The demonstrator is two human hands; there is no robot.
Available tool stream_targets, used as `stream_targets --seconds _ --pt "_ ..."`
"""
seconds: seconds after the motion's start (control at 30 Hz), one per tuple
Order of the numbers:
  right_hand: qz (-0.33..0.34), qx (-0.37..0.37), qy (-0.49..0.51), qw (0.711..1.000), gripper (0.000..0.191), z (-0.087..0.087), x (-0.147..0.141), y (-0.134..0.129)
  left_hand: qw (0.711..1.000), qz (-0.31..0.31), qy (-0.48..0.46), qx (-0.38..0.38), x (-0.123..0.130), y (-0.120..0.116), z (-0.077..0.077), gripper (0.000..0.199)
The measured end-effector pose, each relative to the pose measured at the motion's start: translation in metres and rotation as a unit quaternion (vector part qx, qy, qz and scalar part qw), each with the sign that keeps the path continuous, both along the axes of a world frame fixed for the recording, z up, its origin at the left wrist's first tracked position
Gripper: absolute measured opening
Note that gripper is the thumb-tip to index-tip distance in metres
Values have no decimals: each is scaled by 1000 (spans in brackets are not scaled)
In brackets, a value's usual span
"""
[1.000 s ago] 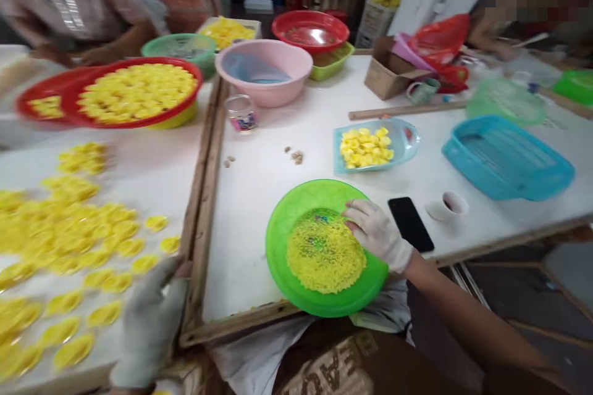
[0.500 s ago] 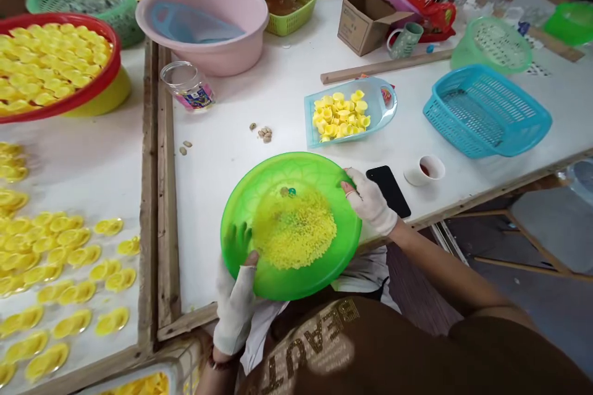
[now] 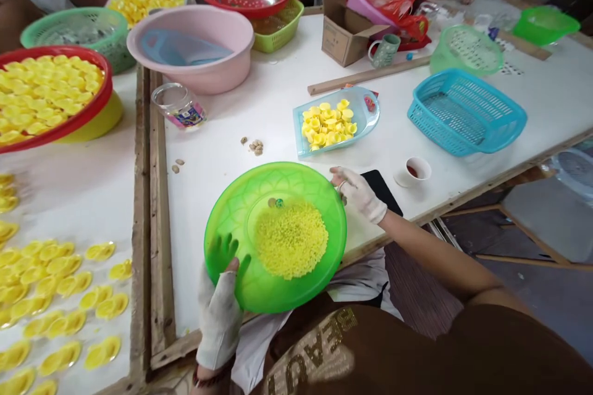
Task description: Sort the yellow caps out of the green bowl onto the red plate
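A round, translucent green plastic basin [image 3: 278,180] is tilted over the table's front edge. Small yellow beads [image 3: 291,241] lie heaped in it, beside two small round pieces [image 3: 275,203], one greenish and one brownish. My left hand [image 3: 222,302], in a white fingerless glove, grips the left rim. Its thumb is on top, and its spread fingers show through the plastic from below. At the right rim is my gloved right hand [image 3: 359,192], fingers loosely bent and apart; whether they touch the rim is unclear. A black phone [image 3: 382,192] lies just behind that hand.
Beyond the basin sits a light-blue scoop [image 3: 303,143] of yellow cup-shaped pieces. To the right are a white cup [image 3: 414,173] and a blue basket [image 3: 467,111]. A clear jar [image 3: 178,108] and pink basin [image 3: 194,77] stand back left; wooden strips [image 3: 152,228] divide the table.
The view has shifted, and the beads, blurred before, now look sharp. My right fingers have come off the right rim they were gripping. My left hand keeps its hold.
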State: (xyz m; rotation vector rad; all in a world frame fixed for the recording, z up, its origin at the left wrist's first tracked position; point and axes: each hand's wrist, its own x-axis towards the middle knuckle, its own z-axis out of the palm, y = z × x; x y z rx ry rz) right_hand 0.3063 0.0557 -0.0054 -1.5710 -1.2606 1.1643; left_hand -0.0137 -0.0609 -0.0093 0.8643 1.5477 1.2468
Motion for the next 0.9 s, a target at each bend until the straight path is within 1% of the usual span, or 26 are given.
stream_targets --seconds 0.03,0.07,0.1,0.17,0.27,0.3,0.37,0.4,0.47,0.5,0.57,0.63,0.7,0.73,0.77,0.83,0.9 --pt "-31 -42 40 998 32 2 6 9 1000 0 -10 -17 -2 -1 -1 63" --pt "-59 -69 62 994 32 5 12 18 999 1 -25 -33 -3 -2 -1 62" --pt "-73 -82 67 992 31 8 19 27 998 4 -41 -47 -4 -2 -2 61" --pt "-55 -85 46 994 31 17 29 41 995 12 -73 -68 -4 -2 -4 61" --pt "6 -83 9 996 29 32 33 55 991 24 -99 -91 -5 0 -9 60" --pt "23 -66 -25 997 26 36 30 61 990 27 -103 -95 -5 1 -12 61" --pt "39 -5 -149 988 20 42 20 80 989 32 -112 -95 -7 4 -16 62" --pt "37 26 -219 975 23 44 14 93 988 33 -121 -94 -7 4 -18 63" --pt "15 63 -330 942 38 48 4 121 986 33 -137 -93 -9 4 -20 65" --pt "-2 68 -357 932 46 49 2 134 985 29 -142 -92 -9 3 -20 65" --pt "-43 68 -373 924 59 52 9 155 988 21 -132 -84 -13 -1 -21 64" --pt "-90 73 -397 911 69 53 32 165 991 13 -105 -78 -18 -7 -23 61" --pt "-155 63 -371 913 74 50 65 166 993 3 -86 -83 -27 -9 -25 59" --pt "-201 46 -307 929 73 46 80 164 994 -3 -70 -85 -31 -9 -25 58" --pt "-234 22 -231 944 69 42 94 161 996 -3 -40 -77 -36 -6 -25 59" --pt "-252 -7 -139 958 47 32 112 154 997 23 65 -21 -44 4 -20 68" --pt "-243 -7 -100 965 28 25 118 148 983 43 167 69 -47 20 -11 82"
